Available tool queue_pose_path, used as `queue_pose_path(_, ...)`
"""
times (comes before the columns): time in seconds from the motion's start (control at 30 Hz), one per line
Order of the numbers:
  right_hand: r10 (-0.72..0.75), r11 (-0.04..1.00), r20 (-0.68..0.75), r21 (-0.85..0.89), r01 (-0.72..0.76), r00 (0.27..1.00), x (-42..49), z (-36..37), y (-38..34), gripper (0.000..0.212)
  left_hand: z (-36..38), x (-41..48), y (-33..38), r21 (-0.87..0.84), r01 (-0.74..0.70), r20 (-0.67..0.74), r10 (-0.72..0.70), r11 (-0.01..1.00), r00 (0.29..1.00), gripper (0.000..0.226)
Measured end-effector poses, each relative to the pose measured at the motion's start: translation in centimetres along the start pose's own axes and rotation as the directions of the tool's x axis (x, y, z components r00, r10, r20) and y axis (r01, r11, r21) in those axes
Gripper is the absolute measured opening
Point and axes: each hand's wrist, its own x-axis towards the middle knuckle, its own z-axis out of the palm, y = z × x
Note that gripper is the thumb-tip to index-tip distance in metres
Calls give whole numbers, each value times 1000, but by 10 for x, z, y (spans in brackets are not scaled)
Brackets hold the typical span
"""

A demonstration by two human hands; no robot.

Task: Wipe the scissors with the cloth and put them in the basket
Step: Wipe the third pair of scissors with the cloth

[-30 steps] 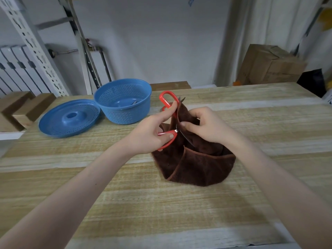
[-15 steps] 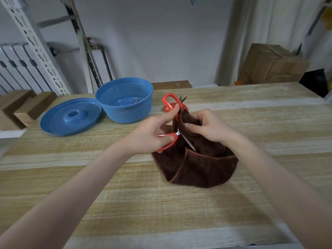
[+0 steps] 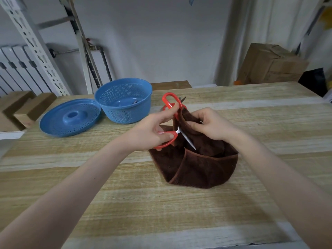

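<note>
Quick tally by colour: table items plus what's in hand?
Blue: 2, basket and lid
Brown: 1, cloth
Red-handled: 1, scissors in the left hand
Total: 4
Something metallic lies in the basket, too small to tell, so it is not counted.

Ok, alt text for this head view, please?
A person's left hand holds open red-handled scissors while the right hand grips a brown cloth around one blade, over a wooden table. A blue basket and lid sit back left.
</note>
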Motion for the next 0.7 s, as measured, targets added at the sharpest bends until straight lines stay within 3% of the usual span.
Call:
queue_pose_path(0.13, -9, 1000, 84, 20, 8, 996, -4, -8, 2, 25, 0, -1, 0, -13, 11, 13, -11, 1000, 1000, 78)
queue_pose_path(0.37, -105, 991, -57, -87, 100, 993, -5, 2, 1, 15, 1, 2, 3, -45, 30, 12, -30, 999, 999, 80)
queue_pose_path(0.5, -95, 992, 32, -85, 98, 995, -7, -7, 0, 33, 2, 0, 7, -68, 39, 33, -36, 997, 999, 78)
queue_pose_path(0.6, -49, 997, 73, -61, 53, 996, -7, -12, 0, 27, 4, 2, 4, -53, 40, 48, -38, 998, 998, 79)
queue_pose_path(0.7, -44, 997, -7, -70, 43, 999, -5, -7, 2, 25, 4, 7, 0, -6, 22, 48, -22, 1000, 999, 82)
